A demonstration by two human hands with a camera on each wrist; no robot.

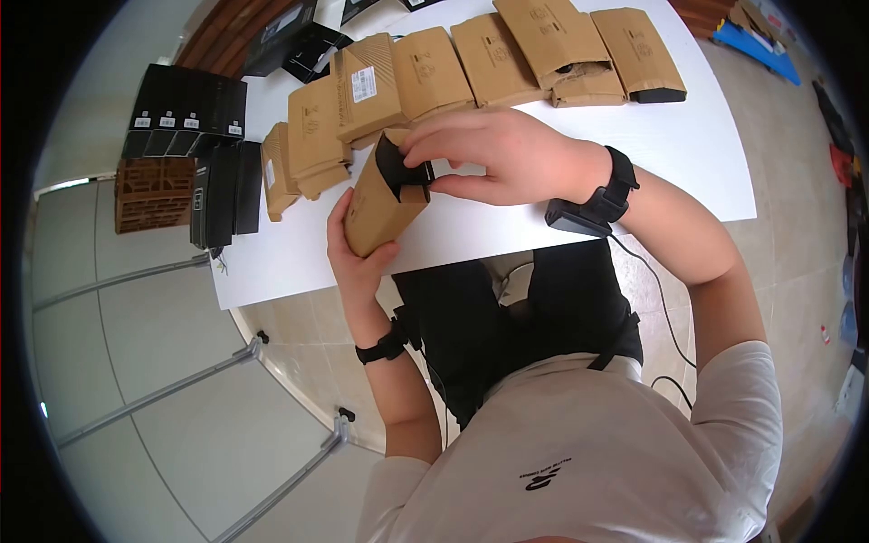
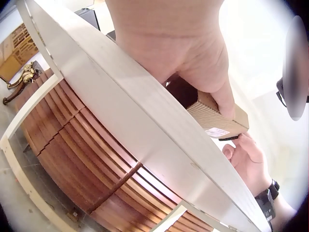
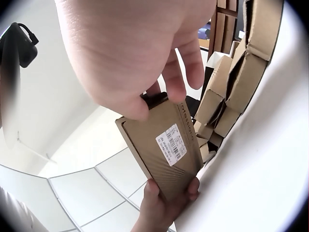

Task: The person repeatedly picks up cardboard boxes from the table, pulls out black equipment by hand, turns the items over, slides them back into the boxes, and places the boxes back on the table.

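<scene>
My left hand (image 1: 358, 264) grips the lower end of a brown cardboard box (image 1: 380, 215), thumb on one side and fingers on the other. The box is tilted over the table's near edge with its upper end open. There my right hand (image 1: 507, 156) pinches a black item (image 1: 407, 172) at the mouth of the box. Most of that black item is hidden inside the cardboard. A white barcode label (image 3: 171, 145) shows on the box's face in the right wrist view. From the left wrist view, the right fingers (image 2: 247, 145) are right at the box's end.
Several brown cardboard boxes (image 1: 425, 72) lie in a row along the far side of the white table (image 1: 688, 163). Black boxes (image 1: 186, 109) stand stacked at the left, more (image 1: 294, 41) at the back left. A cable (image 1: 665, 303) hangs from the right wrist camera.
</scene>
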